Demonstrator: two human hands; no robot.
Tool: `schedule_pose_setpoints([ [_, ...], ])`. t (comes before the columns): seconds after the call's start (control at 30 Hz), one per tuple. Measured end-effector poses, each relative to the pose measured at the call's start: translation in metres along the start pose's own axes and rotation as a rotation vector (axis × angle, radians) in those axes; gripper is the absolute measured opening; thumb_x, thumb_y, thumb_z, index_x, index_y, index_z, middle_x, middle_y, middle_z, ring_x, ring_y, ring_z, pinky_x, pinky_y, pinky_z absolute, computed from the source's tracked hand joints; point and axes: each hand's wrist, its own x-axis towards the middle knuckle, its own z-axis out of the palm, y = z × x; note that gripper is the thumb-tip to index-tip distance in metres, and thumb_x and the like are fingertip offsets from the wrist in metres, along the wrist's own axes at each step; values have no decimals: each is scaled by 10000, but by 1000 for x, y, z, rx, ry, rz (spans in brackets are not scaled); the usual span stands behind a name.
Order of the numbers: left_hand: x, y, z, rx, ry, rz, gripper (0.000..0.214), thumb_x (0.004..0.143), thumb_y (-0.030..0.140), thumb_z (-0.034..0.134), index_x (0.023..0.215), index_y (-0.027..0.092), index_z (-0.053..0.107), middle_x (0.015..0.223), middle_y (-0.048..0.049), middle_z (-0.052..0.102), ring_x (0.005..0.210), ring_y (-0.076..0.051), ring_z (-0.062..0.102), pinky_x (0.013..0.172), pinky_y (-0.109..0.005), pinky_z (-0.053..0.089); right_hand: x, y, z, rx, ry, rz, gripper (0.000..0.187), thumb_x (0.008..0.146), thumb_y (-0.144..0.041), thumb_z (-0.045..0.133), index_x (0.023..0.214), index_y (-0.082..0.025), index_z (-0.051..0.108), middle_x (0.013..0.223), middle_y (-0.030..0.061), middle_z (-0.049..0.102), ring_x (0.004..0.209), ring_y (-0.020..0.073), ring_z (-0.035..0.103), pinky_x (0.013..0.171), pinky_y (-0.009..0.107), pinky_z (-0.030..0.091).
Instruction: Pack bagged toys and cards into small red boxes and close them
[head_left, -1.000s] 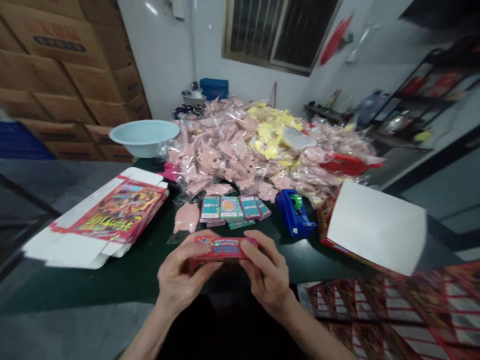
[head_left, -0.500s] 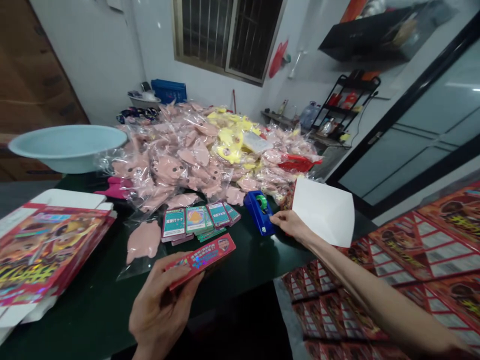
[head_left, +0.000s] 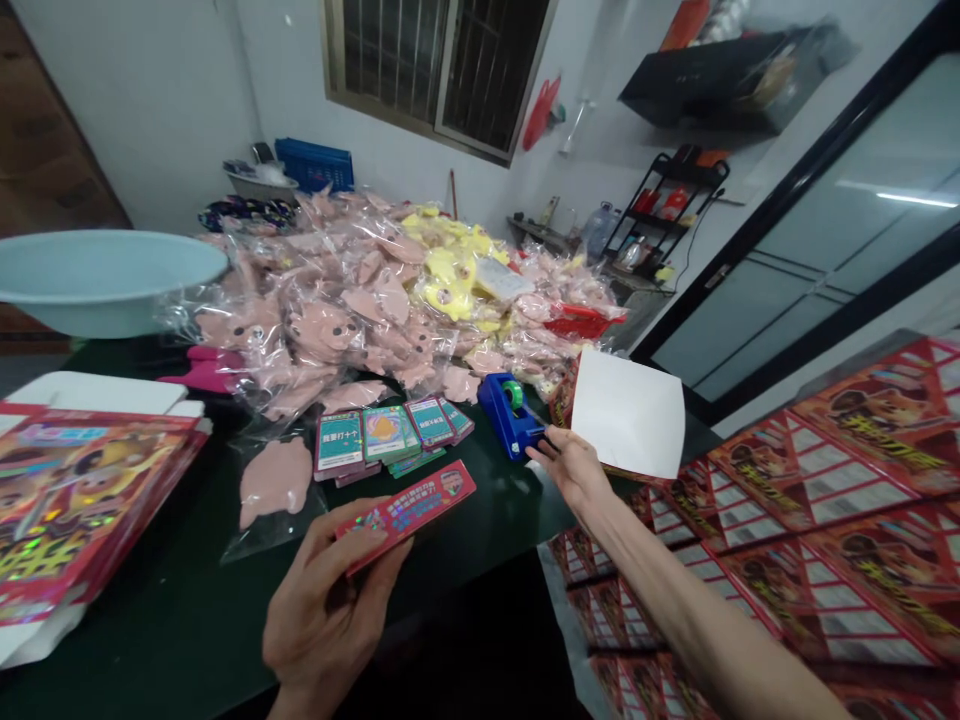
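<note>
Left hand grips a slim red box while the right hand is at the tape dispenser

The blue tape dispenser (head_left: 510, 421), with a green roll (head_left: 514, 393) in it, stands on the dark green table (head_left: 195, 620); the slim red box (head_left: 411, 510) is on the near left side of the dispenser, well apart from it, its printed narrow side turned up; the left hand (head_left: 330, 600) pinches the box at its left end, thumb on one side and fingers on the other; the right hand (head_left: 571, 467) is at the dispenser's near right end, palm partly turned up, fingers loosely bent and a little apart; whether the fingertips pinch a strip of tape there I cannot tell.

Left of the dispenser lie small stacks of teal-faced cards (head_left: 386, 436), overlapping one another; farther left, a pink animal-shaped piece (head_left: 276, 482) lies flat in a clear bag; beyond the dispenser rises a broad heap of bagged pink and yellow pieces (head_left: 394, 300); just right of the dispenser is an open carton (head_left: 628, 413) with a white flap; far to its left are printed red cartons (head_left: 97, 490) with white flaps, and behind these a pale blue basin (head_left: 112, 305); to the lower right of the dispenser, red printed packages (head_left: 862, 570) lie in rows.
</note>
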Motion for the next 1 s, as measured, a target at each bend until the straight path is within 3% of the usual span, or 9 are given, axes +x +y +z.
schedule_pose_setpoints([
  [0.1, 2, 1, 1, 2, 22, 17, 329, 638, -33, 711, 892, 141, 595, 984, -45, 663, 821, -92, 638, 676, -156, 545, -3, 16, -4, 12, 14, -64, 230, 723, -289, 681, 604, -164, 528, 682, -23, 588, 670, 104, 569, 675, 287, 537],
  [0.3, 6, 5, 2, -6, 53, 61, 379, 598, -44, 730, 898, 141, 590, 949, -40, 674, 814, -105, 646, 677, -171, 551, 12, 41, -1, -222, 15, -86, 234, 883, -321, 543, 1007, -127, 583, 952, 36, 614, 781, 137, 604, 675, 303, 518],
  [0.37, 8, 6, 2, -15, 56, 55, 373, 604, -36, 728, 900, 145, 591, 947, -42, 674, 815, -115, 649, 682, -191, 557, 13, 41, -3, -298, 16, -136, 233, 872, -326, 555, 991, -129, 590, 969, 35, 612, 804, 144, 597, 693, 311, 509],
  [0.43, 9, 7, 2, -46, 57, 30, 346, 627, -20, 716, 899, 156, 595, 962, -47, 666, 841, -134, 651, 691, -222, 564, 5, 38, -8, -356, 24, -209, 182, 834, -310, 592, 818, -130, 612, 900, 36, 605, 797, 150, 571, 699, 304, 481],
  [0.53, 12, 9, 1, -113, 22, -1, 296, 670, 1, 689, 895, 170, 599, 1010, -67, 652, 912, -179, 648, 723, -293, 570, -30, 28, -13, -398, 2, -315, 237, 747, -278, 638, 559, -166, 548, 749, 40, 554, 764, 172, 508, 678, 290, 423],
  [0.6, 15, 10, -1, -130, -4, -9, 270, 688, 1, 675, 882, 172, 597, 1017, -73, 655, 919, -187, 650, 737, -311, 566, -66, 18, -13, -396, -77, -360, 221, 746, -297, 626, 572, -180, 557, 675, 18, 517, 693, 161, 473, 625, 275, 386],
  [0.77, 20, 10, -5, -56, -25, 0, 240, 695, 34, 683, 863, 179, 592, 923, -49, 661, 850, -161, 645, 738, -296, 543, -155, -13, 16, -92, -548, -310, 244, 848, -361, 551, 675, -190, 555, 535, -49, 442, 498, 86, 404, 492, 226, 305],
  [0.87, 18, 10, -6, -49, -68, -10, 273, 710, 63, 679, 925, 194, 573, 910, -38, 649, 841, -160, 638, 741, -301, 538, -178, -23, 42, 131, -661, -180, 243, 837, -361, 581, 681, -179, 546, 523, -64, 423, 457, 57, 360, 455, 208, 272],
  [1.0, 15, 12, -8, -67, -85, -15, 336, 720, 95, 681, 1009, 210, 553, 927, -35, 637, 850, -167, 632, 746, -306, 537, -181, -20, 63, 231, -650, -78, 279, 818, -377, 603, 646, -172, 523, 486, -77, 400, 415, 46, 321, 418, 202, 250],
])
